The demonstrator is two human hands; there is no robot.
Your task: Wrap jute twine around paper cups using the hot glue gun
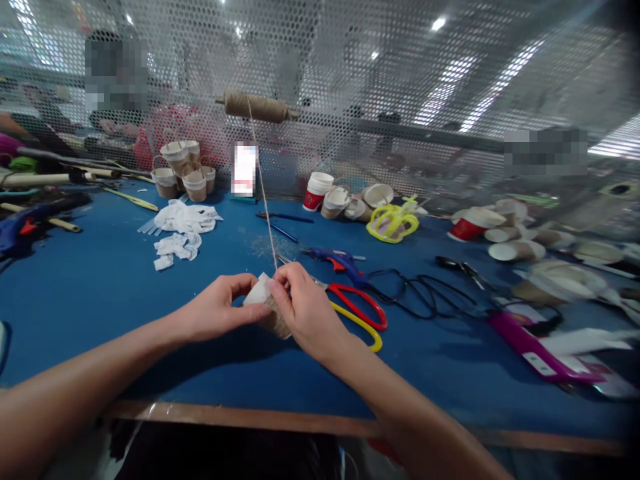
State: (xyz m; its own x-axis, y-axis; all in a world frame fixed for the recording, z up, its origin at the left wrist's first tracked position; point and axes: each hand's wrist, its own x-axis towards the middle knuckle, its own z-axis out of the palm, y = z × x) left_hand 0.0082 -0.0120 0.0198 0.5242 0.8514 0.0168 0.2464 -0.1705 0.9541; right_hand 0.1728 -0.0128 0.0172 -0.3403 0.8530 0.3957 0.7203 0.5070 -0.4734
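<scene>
My left hand grips a small white paper cup, thumb across its near side. Brown twine covers the lower part of the cup. My right hand is closed at the cup's right side, pinching the twine, which runs up taut to a spool on a rod at the mesh. The right fingers hide part of the cup. Just behind and right of this hand lie scissors with red and yellow handles, partly covered by it. Farther back is a blue glue gun.
Twine-wrapped cups stand at the back left, beside a phone. White scraps lie in front of them. Red and white cups and a yellow ring-shaped piece are at the back. A purple box lies right.
</scene>
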